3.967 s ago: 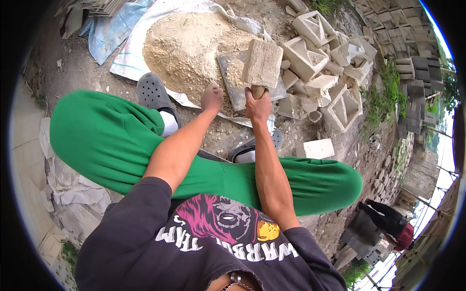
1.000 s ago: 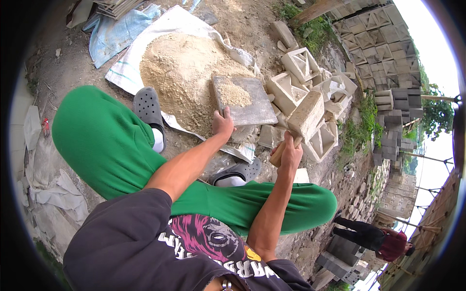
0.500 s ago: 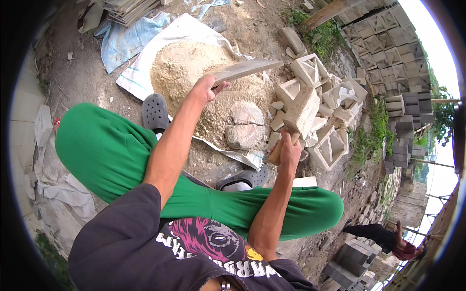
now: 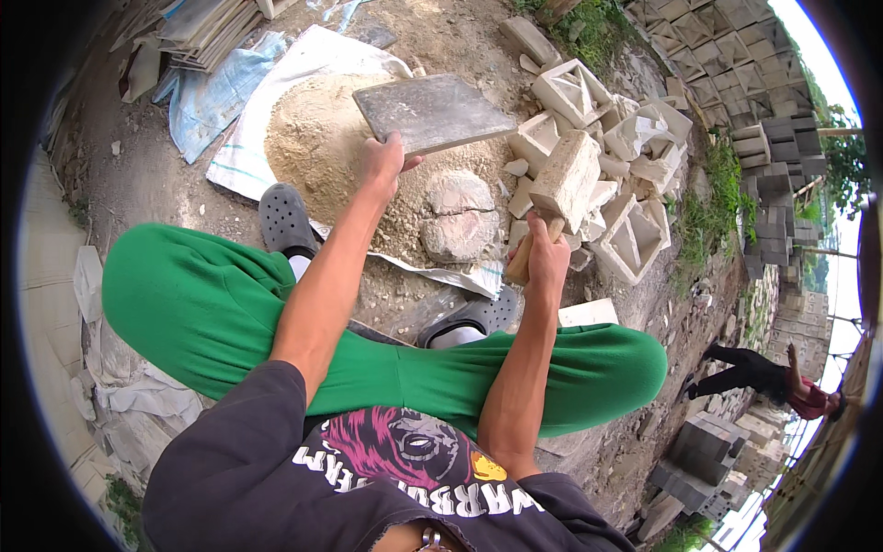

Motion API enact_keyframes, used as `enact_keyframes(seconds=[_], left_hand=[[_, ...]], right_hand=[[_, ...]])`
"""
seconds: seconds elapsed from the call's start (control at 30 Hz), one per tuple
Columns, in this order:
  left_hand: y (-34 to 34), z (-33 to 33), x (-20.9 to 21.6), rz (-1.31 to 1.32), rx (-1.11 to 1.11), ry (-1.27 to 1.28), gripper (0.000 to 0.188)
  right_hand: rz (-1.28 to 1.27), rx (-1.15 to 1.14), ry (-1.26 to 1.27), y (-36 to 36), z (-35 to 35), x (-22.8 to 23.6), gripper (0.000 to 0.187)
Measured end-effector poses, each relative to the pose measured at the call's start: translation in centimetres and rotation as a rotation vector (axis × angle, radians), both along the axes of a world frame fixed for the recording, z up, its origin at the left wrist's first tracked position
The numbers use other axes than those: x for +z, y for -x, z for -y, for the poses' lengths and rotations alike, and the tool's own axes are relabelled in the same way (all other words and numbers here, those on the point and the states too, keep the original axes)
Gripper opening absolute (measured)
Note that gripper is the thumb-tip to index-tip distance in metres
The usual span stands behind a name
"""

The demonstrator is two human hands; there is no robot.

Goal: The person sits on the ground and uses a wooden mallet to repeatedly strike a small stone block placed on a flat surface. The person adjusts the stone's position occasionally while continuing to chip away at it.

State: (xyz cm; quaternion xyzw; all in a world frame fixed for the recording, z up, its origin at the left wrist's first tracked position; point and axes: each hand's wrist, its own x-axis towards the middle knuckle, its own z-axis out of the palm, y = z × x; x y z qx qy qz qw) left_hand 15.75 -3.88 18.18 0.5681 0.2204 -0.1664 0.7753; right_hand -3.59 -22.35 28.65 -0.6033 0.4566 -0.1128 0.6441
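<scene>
My left hand [image 4: 383, 167] grips the near edge of a flat grey rectangular slab [image 4: 432, 109], held tilted above a heap of pale crumbled material [image 4: 313, 129]. In my right hand [image 4: 546, 258] is the handle of a mallet [image 4: 566, 179] with a thick, dusty, block-shaped head pointing away from me. Below the slab, a round pale stone [image 4: 460, 235] with a crack across it lies at the heap's near right side. The heap rests on a spread white sack [image 4: 239, 158].
Broken pale hollow blocks [image 4: 635, 237] are piled to the right. A blue sheet [image 4: 207, 106] and stacked boards [image 4: 216, 32] lie at the far left. Stacked grey blocks [image 4: 782, 143] line the right side. A person [image 4: 763, 375] stands at the lower right.
The slab has turned so its broad face shows, and my left hand has shifted slightly left. The mallet has moved a little nearer and left. The person at right has moved in view.
</scene>
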Motion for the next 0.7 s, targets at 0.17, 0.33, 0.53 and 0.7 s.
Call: enact_keyframes(seconds=[0.17, 0.33, 0.53, 0.7], left_hand=[[6.0, 4.1, -1.5, 0.096, 0.077, -0.1, 0.044], [12.2, 4.3, -6.0, 0.131, 0.017, -0.138, 0.042], [14.0, 1.1, -10.6, 0.127, -0.184, -0.226, 0.04], [15.6, -0.7, -12.5, 0.014, -0.382, -0.406, 0.045]], right_hand=[[0.02, -0.017, 0.002, 0.3, 0.5, -0.8, 0.036], [0.039, -0.014, 0.006, 0.3, 0.5, -1.1, 0.035], [-0.031, -0.007, 0.032, 0.5, 0.5, -0.9, 0.036], [-0.116, 0.042, 0.054, 0.5, 0.2, -2.0, 0.04]])
